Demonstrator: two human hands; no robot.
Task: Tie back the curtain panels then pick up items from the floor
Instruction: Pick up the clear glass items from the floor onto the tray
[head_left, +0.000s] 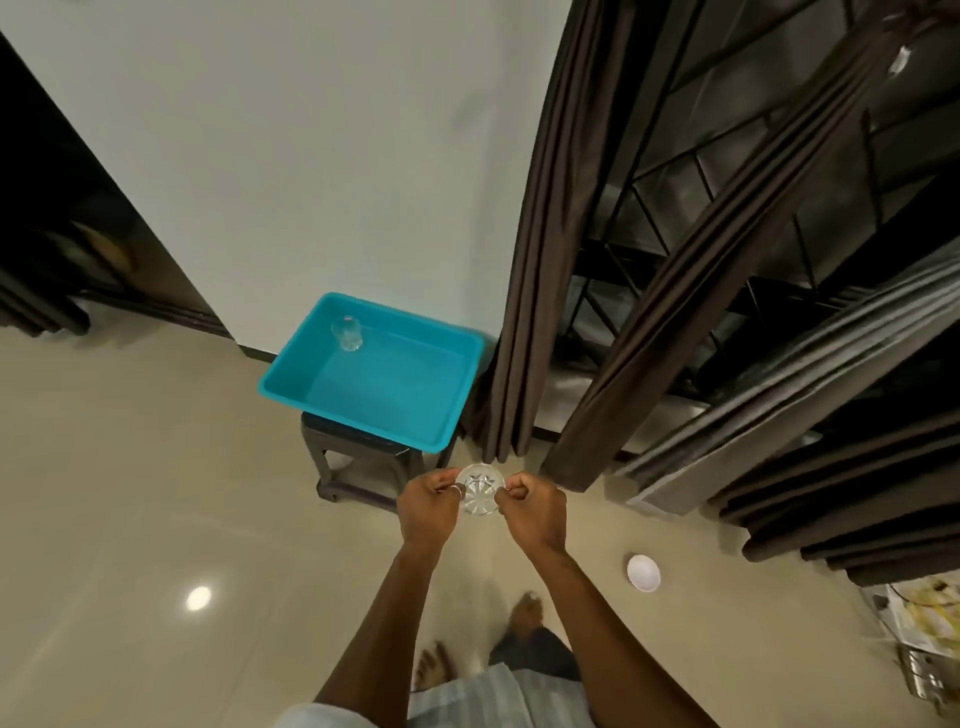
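Observation:
A clear cut-glass tumbler (481, 489) is held between both hands in front of me, seen from above. My left hand (429, 504) pinches its left rim and my right hand (535, 509) pinches its right rim. Just beyond stands a teal plastic tub (291, 379) on a dark stool (358, 462), with another clear glass (347, 332) lying in its far left corner. Dark brown curtain panels (540, 260) hang to the right of the tub, gathered into bunches in front of the window. A small white bowl (643, 572) sits on the floor at my right.
The beige tiled floor (130, 493) spreads to the left. A white wall rises behind the tub. More dark curtain folds (852, 499) lie low at the right, with papers and a metal object (924, 644) at the far right edge. My bare feet show below my arms.

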